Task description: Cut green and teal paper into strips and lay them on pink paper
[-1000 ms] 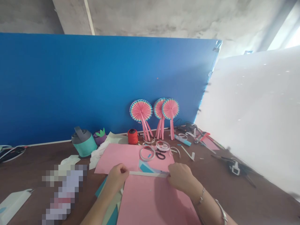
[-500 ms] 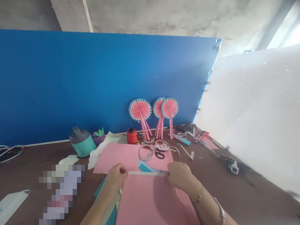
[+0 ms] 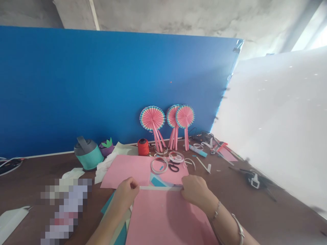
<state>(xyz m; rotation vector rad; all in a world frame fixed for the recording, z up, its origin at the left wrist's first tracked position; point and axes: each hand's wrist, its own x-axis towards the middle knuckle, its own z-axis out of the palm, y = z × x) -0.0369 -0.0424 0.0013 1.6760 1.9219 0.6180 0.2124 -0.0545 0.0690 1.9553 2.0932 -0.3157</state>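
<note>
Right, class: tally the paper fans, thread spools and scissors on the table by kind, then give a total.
Pink paper fans: 3
Red thread spool: 1
Black scissors: 1
Total: 5

Quick count from my feed: three pink paper fans lean on the blue board mid-frame, one on the left (image 3: 152, 118), two overlapping to its right (image 3: 172, 116) (image 3: 184, 116). Two big pink paper sheets, one in the lower middle (image 3: 168, 221), one just above it (image 3: 127, 170). One red thread spool (image 3: 143, 147). One teal tape roll (image 3: 88, 157) at left. One pair of scissors (image 3: 174, 167). I make out two white tape rings (image 3: 158, 165) (image 3: 176, 157) clearly; there are more curls around them I can't count. Two hands, left hand (image 3: 127, 194) and right hand (image 3: 195, 191), sharing one white strip (image 3: 160, 188).
</note>
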